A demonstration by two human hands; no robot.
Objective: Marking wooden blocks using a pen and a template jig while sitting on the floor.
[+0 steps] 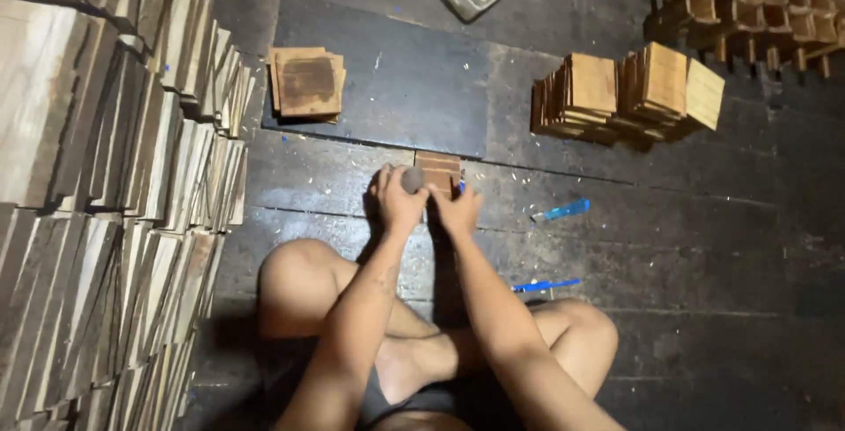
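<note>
The left hand grips a small grey round object, while the right hand holds a small wooden block on the dark floor.

Dim, soft focus, dark corners

Dark plank floor, wood-block stacks
</note>
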